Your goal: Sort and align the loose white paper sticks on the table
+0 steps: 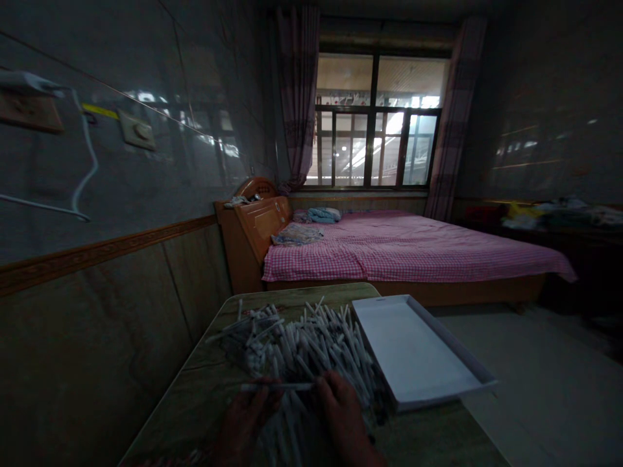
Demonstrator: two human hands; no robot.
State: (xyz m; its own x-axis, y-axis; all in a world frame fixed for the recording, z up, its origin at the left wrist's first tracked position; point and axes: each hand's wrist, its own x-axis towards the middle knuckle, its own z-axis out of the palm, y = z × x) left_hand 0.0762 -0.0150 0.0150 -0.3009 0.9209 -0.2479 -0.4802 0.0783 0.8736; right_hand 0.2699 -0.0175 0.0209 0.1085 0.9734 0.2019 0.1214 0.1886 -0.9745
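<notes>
The biggest thing in this dim room is the wide wooden bed under a pink checked sheet (413, 250), off at one o'clock from where the person sits. Its orange-brown carved headboard (253, 224) stands against the tiled wall at eleven o'clock. Behind the bed, at twelve, is a tall dark-framed window (377, 130), hung with dull pink curtains (296, 97) on both sides.

Nearer in is a table with a greenish marbled top (195, 402). A shallow white rectangular tray (413, 353) lies on it at two o'clock from the hands, with its far corner overhanging the table edge. Just left of the tray, and touching its near side, a loose heap of thin white plastic tubes (302, 344) sprawls across the tabletop. It runs from twelve o'clock right down under the hands.

Both bare hands rest low on the near end of the heap. The left hand (246, 418) is at seven o'clock of the pile and the right hand (343, 415) at five. Between them, a single white tube (277, 386) lies crosswise, lifted just clear of the others. The right hand's fingertips pinch its right end. The left hand's fingers curl against its middle, but in this gloom I cannot tell whether they actually grip it.
</notes>
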